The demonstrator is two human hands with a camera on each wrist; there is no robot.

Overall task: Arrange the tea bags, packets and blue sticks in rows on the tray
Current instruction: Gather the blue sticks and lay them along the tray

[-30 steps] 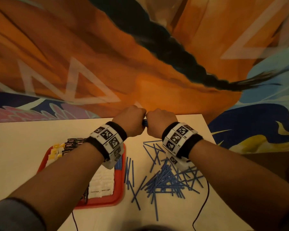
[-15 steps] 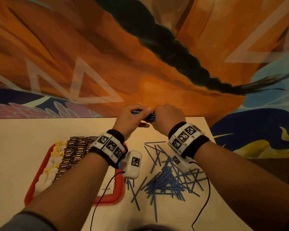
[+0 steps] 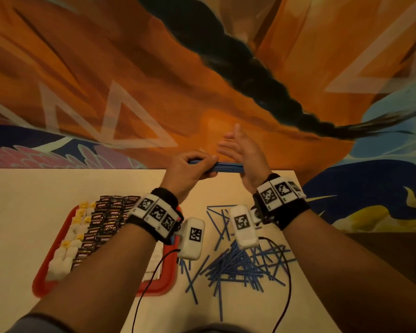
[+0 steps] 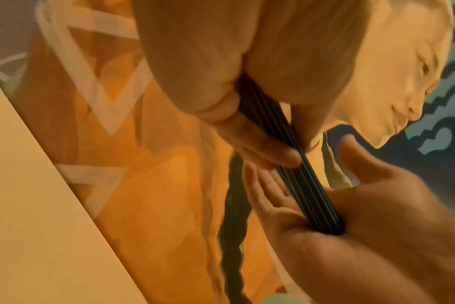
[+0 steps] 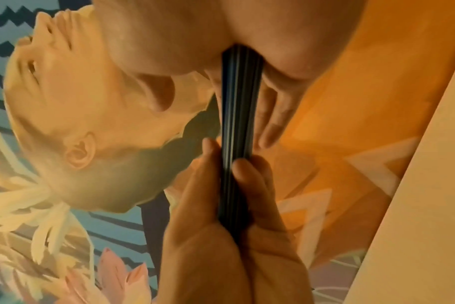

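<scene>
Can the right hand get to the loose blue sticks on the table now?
Probably yes. The right hand is open, only its palm pressing the end of the bundle that the left hand grips. The loose sticks lie uncovered on the table below it.

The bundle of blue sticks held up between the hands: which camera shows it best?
The right wrist view: the bundle of blue sticks runs down mid-frame, single sticks distinct. The left wrist view shows it dark and slanted. The head view shows it small, gripped by the left hand, against the right hand's palm.

tray left of loose sticks on table.
</scene>
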